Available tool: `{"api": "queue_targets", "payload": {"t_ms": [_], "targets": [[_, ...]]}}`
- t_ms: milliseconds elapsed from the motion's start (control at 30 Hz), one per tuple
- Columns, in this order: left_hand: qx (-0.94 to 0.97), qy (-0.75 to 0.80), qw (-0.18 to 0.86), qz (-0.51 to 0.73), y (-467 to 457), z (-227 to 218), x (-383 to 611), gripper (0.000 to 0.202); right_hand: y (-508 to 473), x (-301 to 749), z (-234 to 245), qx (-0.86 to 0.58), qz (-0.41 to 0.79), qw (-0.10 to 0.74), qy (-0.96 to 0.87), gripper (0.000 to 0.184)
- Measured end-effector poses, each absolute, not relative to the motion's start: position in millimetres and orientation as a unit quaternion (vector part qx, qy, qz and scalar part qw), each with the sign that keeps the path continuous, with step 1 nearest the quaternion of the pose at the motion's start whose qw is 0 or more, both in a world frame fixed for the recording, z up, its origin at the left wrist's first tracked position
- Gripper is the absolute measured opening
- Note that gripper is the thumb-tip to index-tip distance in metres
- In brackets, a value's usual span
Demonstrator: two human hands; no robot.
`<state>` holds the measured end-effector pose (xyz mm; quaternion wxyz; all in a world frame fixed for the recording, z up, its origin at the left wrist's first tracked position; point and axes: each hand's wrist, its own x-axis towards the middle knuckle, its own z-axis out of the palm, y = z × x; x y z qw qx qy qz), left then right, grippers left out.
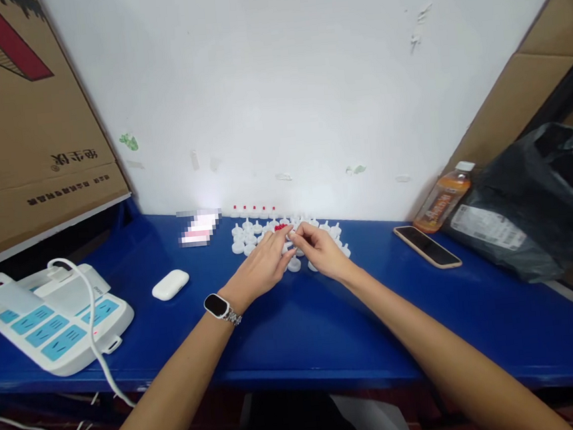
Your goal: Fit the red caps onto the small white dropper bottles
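My left hand (264, 262) and right hand (322, 249) both pinch one cap (291, 236); it looks light, stiff and slippery, best gripped at its rim.

Caps (248, 237) at table (297, 334) centre, earbud case (170, 284) and power strip (55, 322) left, phone (427, 246) right, bottle (443, 198) behind phone

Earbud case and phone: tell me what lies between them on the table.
Head view: the left hand and right hand, meeting over small white pieces.

Makeshift assembly workshop: blue table (296, 328), cardboard cartons (23, 131), white plastic caps (241, 240), power strip (50, 323).
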<state>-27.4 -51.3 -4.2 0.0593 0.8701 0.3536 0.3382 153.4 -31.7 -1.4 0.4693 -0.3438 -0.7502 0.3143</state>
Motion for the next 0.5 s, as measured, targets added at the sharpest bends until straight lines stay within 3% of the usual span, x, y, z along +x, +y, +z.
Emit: {"api": "queue_targets", "payload": {"t_ms": [500], "targets": [[0.88, 0.365, 0.007, 0.305, -47.5, -9.6, -27.4, 0.056, -28.0, 149.7, -3.4, -0.373, 0.462, 0.413, -0.69, 0.059]]}}
